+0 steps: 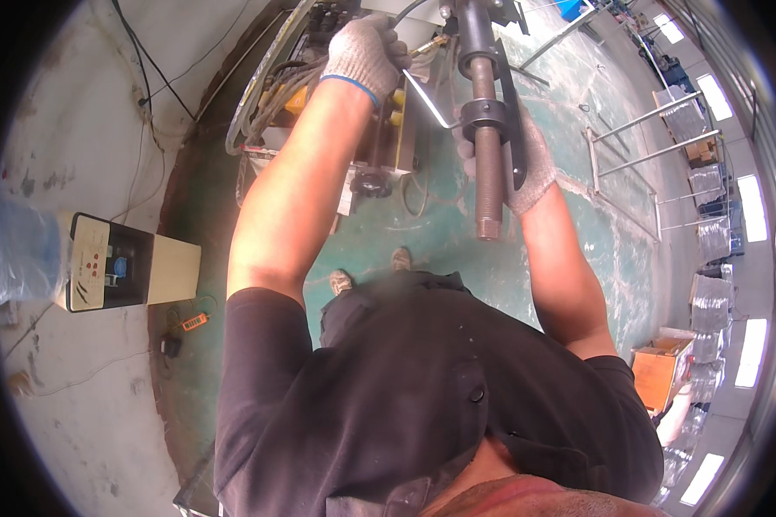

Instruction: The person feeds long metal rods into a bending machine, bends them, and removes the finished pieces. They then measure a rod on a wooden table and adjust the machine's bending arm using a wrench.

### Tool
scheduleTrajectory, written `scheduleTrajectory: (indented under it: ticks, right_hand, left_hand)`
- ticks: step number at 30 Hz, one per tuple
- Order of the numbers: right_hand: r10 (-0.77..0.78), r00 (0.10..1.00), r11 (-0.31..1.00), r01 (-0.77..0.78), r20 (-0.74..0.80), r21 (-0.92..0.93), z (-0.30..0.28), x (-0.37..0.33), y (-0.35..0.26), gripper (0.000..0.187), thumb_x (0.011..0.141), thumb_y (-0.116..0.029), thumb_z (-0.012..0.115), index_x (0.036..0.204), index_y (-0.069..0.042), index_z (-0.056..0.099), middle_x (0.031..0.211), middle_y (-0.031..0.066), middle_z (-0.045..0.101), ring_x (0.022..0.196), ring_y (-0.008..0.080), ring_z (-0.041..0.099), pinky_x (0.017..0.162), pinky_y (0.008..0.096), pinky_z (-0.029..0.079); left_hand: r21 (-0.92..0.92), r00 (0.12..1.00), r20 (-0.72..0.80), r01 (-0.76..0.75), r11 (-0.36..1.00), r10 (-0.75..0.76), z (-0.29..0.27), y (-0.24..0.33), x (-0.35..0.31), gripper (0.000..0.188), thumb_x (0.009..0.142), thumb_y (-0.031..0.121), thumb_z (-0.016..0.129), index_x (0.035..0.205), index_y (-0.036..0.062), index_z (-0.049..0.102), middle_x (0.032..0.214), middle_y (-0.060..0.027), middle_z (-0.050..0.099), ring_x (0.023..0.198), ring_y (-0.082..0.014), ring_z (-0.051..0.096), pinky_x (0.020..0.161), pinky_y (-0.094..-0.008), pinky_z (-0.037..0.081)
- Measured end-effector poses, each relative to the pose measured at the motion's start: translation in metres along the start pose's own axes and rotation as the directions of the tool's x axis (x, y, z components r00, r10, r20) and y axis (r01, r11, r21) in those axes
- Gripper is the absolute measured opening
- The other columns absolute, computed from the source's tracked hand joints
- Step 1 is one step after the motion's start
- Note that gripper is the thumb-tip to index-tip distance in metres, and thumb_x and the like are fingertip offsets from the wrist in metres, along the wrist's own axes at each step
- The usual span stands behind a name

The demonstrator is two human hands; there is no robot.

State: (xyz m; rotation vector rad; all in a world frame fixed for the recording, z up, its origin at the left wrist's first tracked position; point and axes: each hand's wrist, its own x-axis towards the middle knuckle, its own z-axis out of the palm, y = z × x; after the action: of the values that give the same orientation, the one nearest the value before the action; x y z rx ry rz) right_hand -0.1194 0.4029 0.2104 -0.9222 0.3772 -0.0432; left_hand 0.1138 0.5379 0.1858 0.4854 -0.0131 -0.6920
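Observation:
My left hand (362, 53), in a pale knitted glove with a blue cuff edge, is closed round one end of an L-shaped hex key (428, 101). The key's bent tip meets the side of a black collar (483, 116). This collar sits round a dark threaded shaft (489, 185) whose free end points toward me. Also gloved, my right hand (535, 168) wraps the shaft from behind, just below the collar. Its fingertips show left of the shaft; the rest of its grip is hidden. A black flat bar (516, 129) runs alongside, in front of the right palm.
Cables and hoses (289, 99) crowd a machine frame beyond my left arm. A water dispenser (134, 263) stands by the left wall. Metal frames (629, 155) are at the right, with an orange-brown box (660, 375) lower down. My shoes (341, 281) rest on the green floor (435, 220).

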Motion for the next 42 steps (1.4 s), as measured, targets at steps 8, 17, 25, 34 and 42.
scheduleTrajectory:
  ticks: [8,17,25,34,42]
  right_hand:
    - [-0.24,0.929,0.967,0.205,-0.283,-0.149,0.018,0.002,0.018,0.047,0.109,-0.057,0.064,0.13,-0.016,0.068,0.09,0.0069,0.073,0.067,0.0214,0.07,0.056,0.0361,0.058]
    - [-0.257,0.908,0.966,0.231,-0.332,-0.117,0.011,0.008,0.019,0.042,0.106,-0.055,0.069,0.113,-0.014,0.074,0.084,0.0047,0.071,0.064,0.019,0.069,0.054,0.0356,0.056]
    - [-0.261,0.884,0.962,0.204,-0.387,-0.183,0.016,0.016,0.015,0.045,0.104,-0.056,0.073,0.111,-0.012,0.074,0.087,0.005,0.073,0.068,0.02,0.072,0.061,0.037,0.062]
    - [-0.386,0.879,0.904,0.299,-0.281,-0.306,0.002,0.027,0.016,0.041,0.109,-0.053,0.064,0.121,-0.015,0.073,0.089,0.0055,0.073,0.073,0.0199,0.074,0.063,0.0363,0.062]
    - [-0.283,0.896,0.954,0.227,-0.343,-0.194,0.016,0.013,0.013,0.04,0.112,-0.052,0.059,0.123,-0.016,0.072,0.092,0.004,0.072,0.074,0.0186,0.072,0.065,0.0358,0.062]
  left_hand:
    - [0.383,0.986,0.123,-0.153,0.911,0.114,-0.016,-0.007,0.023,0.015,0.109,0.016,0.057,0.099,0.0057,0.061,0.062,0.0059,0.032,0.051,-0.0121,0.028,0.051,-0.0309,0.026]
    - [-0.062,0.999,0.007,-0.033,0.998,0.033,-0.017,-0.017,0.001,0.024,0.107,0.013,0.052,0.084,0.0138,0.051,0.061,0.0064,0.026,0.051,-0.0125,0.024,0.052,-0.0321,0.023]
    - [-0.175,0.989,-0.072,-0.138,0.975,0.127,-0.021,0.0,-0.052,0.024,0.099,0.016,0.05,0.076,0.0148,0.044,0.06,0.0015,0.034,0.051,-0.018,0.03,0.053,-0.0351,0.029]
    - [-0.179,0.839,-0.034,-0.54,0.822,0.543,-0.037,-0.053,-0.156,0.017,0.094,0.001,0.051,0.079,0.0059,0.045,0.078,-0.0087,0.045,0.074,-0.026,0.052,0.086,-0.0473,0.054]
    - [0.035,0.929,0.256,-0.287,0.957,0.269,-0.06,-0.013,-0.169,0.023,0.097,-0.017,0.055,0.087,0.0038,0.055,0.086,-0.0105,0.056,0.098,-0.0291,0.07,0.102,-0.0483,0.059]
